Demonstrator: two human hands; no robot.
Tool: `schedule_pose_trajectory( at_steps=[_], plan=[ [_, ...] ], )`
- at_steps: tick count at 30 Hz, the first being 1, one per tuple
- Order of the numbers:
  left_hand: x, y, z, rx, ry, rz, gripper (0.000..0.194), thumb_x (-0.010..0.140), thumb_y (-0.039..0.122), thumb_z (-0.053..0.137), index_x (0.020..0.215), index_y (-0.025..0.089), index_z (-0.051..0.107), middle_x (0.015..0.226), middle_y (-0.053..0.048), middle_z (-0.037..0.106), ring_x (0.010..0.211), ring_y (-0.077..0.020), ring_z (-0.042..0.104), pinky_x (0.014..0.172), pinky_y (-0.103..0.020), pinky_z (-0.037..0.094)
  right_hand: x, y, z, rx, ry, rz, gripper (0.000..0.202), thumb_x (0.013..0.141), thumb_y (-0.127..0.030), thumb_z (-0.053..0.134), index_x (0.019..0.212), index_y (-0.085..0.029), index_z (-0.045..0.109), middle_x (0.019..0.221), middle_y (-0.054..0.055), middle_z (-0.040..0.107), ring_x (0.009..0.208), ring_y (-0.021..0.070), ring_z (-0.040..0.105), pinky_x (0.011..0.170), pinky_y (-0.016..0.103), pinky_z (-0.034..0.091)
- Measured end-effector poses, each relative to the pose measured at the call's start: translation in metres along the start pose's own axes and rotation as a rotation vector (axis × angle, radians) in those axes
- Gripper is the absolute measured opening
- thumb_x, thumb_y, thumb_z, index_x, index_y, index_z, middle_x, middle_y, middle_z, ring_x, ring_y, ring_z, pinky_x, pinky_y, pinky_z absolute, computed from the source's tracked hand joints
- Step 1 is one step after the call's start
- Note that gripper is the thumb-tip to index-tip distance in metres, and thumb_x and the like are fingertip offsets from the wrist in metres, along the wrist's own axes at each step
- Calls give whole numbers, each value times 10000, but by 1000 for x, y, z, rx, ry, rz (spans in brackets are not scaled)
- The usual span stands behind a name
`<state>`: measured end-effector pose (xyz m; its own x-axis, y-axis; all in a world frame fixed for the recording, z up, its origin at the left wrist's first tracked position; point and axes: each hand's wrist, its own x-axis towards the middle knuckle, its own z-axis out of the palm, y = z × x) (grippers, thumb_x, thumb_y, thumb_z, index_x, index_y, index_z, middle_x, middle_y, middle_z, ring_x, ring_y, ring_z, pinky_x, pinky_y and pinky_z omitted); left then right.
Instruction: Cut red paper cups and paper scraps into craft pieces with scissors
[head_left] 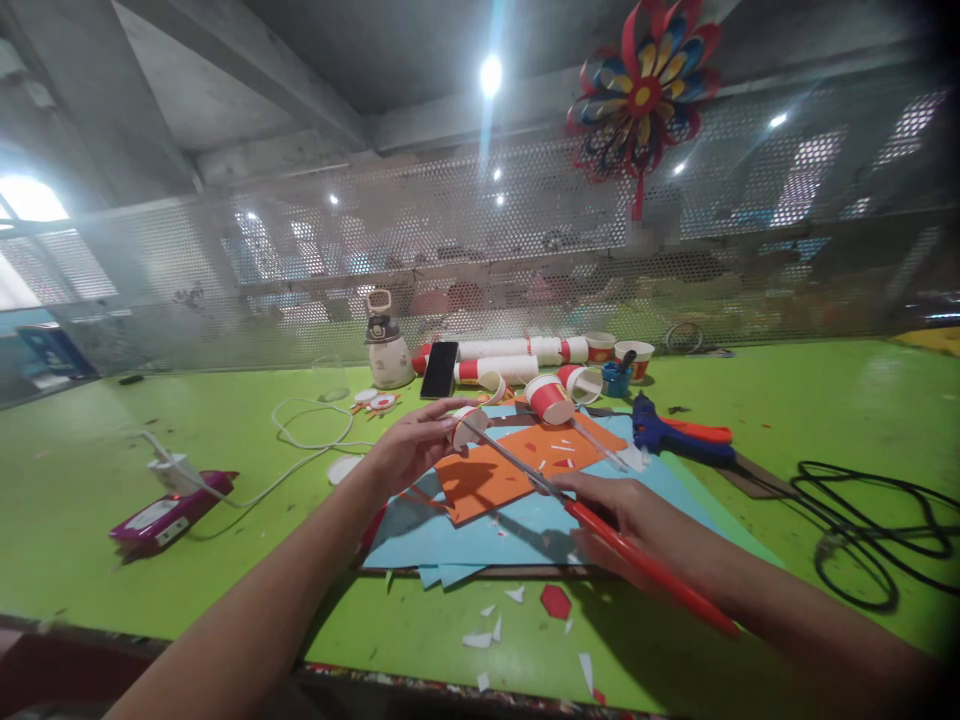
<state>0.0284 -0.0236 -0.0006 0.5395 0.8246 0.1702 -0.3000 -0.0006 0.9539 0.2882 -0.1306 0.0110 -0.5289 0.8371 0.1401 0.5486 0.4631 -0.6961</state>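
- In the head view, the left hand (412, 442) has thumb and fingers clamped on a cup piece (469, 428), a shallow round with a smooth white face and a thin red rim, held above the left part of the orange sheet.
- The right hand (626, 515) has its fingers wrapped about the scissors (645, 560) (some are hidden behind the grip); the handles are long, glossy and red, the blades slim grey metal. Their tips reach the cup piece's edge, though I cannot tell whether they are parted.
- Beneath lie a matte orange sheet (491, 480) and larger blue paper (465, 550), strewn with slivers.
- Nearer the front, a red hexagon (556, 602) and jagged white scraps (478, 640) rest on the smooth green table (420, 640).
- Beyond the hands, a red-and-white cup (550, 402) lies tipped on its side, near long nested cups (510, 370) and a flat black phone (439, 370).
- To the right sits a blue glue gun (660, 435), near a looping black cord (855, 545).
- Behind stands perforated mesh (420, 240); a flower (643, 97) of curled strips hangs above.
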Motion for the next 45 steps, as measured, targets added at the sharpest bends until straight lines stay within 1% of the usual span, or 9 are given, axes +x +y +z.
schedule_pose_trajectory(
  at_steps=[3, 10, 17, 23, 26, 31, 38, 42, 45],
  plan=[
    [-1, -1, 0, 9, -7, 6, 379, 769, 139, 622, 1148, 117, 623, 1016, -153, 704, 942, -237, 644, 732, -283, 473, -1, -1, -1, 14, -9, 9, 202, 779, -82, 482, 927, -173, 585, 847, 27, 634, 718, 169, 540, 655, 274, 433],
    [0, -1, -1, 22, -14, 21, 378, 770, 138, 621, 1147, 126, 627, 1042, -150, 697, 929, -232, 642, 726, -284, 474, -3, -1, -2, -1, -2, 32, 151, 798, -129, 469, 893, -170, 579, 805, 34, 620, 685, 179, 535, 614, 282, 422],
    [-1, 0, 0, 24, -4, 12, 361, 777, 127, 615, 1138, 129, 620, 1009, -144, 706, 926, -221, 649, 764, -289, 476, 0, 2, 0, -16, -11, 3, 247, 758, -56, 476, 931, -189, 592, 860, 23, 652, 737, 180, 566, 681, 281, 447],
    [-1, 1, 2, 21, -22, 25, 339, 765, 147, 632, 1103, 133, 620, 1063, -161, 692, 969, -250, 641, 760, -313, 485, -1, 0, -1, -44, -9, 24, 231, 800, -74, 447, 950, -157, 602, 847, 47, 668, 761, 209, 595, 681, 306, 455],
    [-1, 1, 2, 26, -9, 31, 330, 759, 148, 642, 1087, 137, 618, 1033, -155, 699, 949, -243, 645, 747, -309, 487, -2, -1, -2, -49, -9, 22, 249, 791, -67, 457, 969, -159, 606, 915, 56, 679, 816, 219, 600, 735, 324, 455],
    [-2, 1, 2, 40, 7, 29, 324, 767, 142, 640, 1090, 140, 611, 952, -131, 709, 919, -227, 649, 732, -298, 486, -2, -2, -2, -31, -12, 4, 242, 770, -61, 478, 940, -179, 605, 844, 23, 651, 747, 190, 563, 677, 289, 443],
    [-2, 1, 0, 53, -8, 24, 330, 770, 151, 638, 1098, 143, 600, 1013, -142, 699, 916, -227, 649, 732, -307, 485, 0, -3, -1, 1, -20, 21, 207, 771, -83, 478, 907, -177, 602, 922, 43, 675, 795, 205, 592, 747, 310, 452],
    [-1, 0, -1, 55, -25, 29, 323, 773, 150, 632, 1094, 146, 600, 1049, -152, 691, 923, -232, 647, 728, -312, 486, -1, -4, -2, -18, -19, 38, 261, 766, -85, 463, 967, -160, 611, 833, 43, 661, 726, 207, 589, 663, 307, 454],
    [-1, 0, -1, 61, -35, 30, 310, 780, 152, 625, 1089, 150, 601, 1059, -155, 690, 918, -230, 648, 722, -306, 485, 0, -4, -2, -26, -15, 46, 259, 763, -83, 455, 958, -152, 612, 887, 69, 677, 773, 224, 600, 697, 329, 456]
  ],
)
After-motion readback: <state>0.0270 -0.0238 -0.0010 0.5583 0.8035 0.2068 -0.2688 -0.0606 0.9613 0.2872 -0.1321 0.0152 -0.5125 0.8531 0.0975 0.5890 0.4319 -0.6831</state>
